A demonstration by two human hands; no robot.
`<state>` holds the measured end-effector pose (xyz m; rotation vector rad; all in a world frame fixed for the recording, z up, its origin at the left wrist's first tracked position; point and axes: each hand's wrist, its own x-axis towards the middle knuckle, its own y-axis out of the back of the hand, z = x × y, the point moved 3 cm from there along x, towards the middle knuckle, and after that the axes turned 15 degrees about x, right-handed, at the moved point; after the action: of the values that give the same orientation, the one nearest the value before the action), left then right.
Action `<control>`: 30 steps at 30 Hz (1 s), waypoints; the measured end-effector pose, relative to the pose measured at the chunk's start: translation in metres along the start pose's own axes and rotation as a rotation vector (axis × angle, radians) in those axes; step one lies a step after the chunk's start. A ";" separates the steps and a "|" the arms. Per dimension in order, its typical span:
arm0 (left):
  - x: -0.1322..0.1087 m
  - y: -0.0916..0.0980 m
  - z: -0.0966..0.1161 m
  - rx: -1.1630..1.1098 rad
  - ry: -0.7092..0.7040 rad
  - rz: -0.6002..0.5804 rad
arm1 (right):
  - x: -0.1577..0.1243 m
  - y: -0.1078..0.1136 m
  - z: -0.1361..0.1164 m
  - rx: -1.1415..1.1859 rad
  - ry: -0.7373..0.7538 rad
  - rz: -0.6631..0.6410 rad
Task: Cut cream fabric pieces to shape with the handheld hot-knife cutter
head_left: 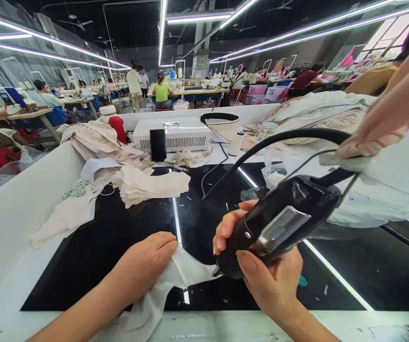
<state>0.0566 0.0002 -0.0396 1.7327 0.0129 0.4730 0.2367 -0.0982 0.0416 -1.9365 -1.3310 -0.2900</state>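
At right hand, trimmer nose down-left

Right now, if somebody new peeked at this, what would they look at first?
Most likely the shiny black tool, big and close at the lower right, gripped in the right hand with its cord looping away behind. Next, the left hand lying flat on a pale cloth at the near edge of the black table. Farther back on the left sits a stack of cloth pieces.
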 end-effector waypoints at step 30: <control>-0.006 0.010 0.004 -0.082 0.001 0.102 | 0.043 -0.035 0.056 0.098 -0.008 0.034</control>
<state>0.0495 -0.0076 -0.0324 1.6582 -0.0932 0.5418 0.2118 -0.0232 0.0428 -1.8787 -1.2923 -0.1971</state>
